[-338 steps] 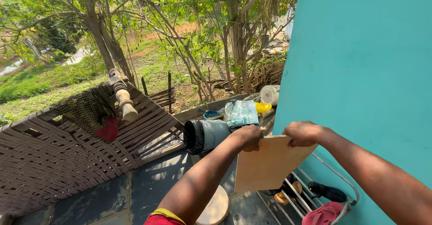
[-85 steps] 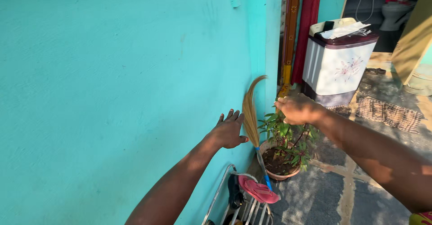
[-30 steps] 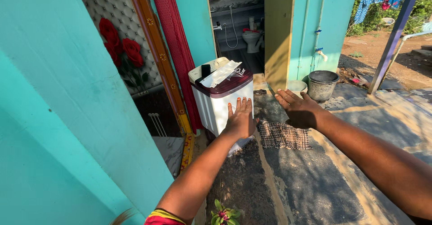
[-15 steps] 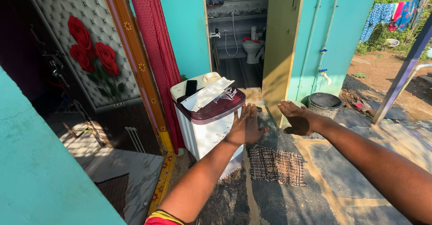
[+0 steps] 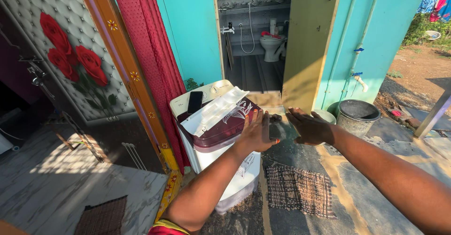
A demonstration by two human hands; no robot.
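**Two open hands above a small washing machine**

The left hand (image 5: 257, 134) and the right hand (image 5: 307, 127) are stretched forward, fingers spread, palms facing each other — they hold nothing. Just below the left hand stands a white and maroon washing machine (image 5: 221, 146), and a black phone (image 5: 195, 102) lies on its lid. On the ground under the right arm lies a checked cloth (image 5: 299, 190). A black bucket (image 5: 358, 116) stands near the turquoise wall (image 5: 385, 33).

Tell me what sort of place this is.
Most likely the yard outside a house, by its washroom. Both hands, left hand and right hand, are held out empty over a small washing machine on the paved ground. An open door shows a toilet, and a bucket sits below a tap.
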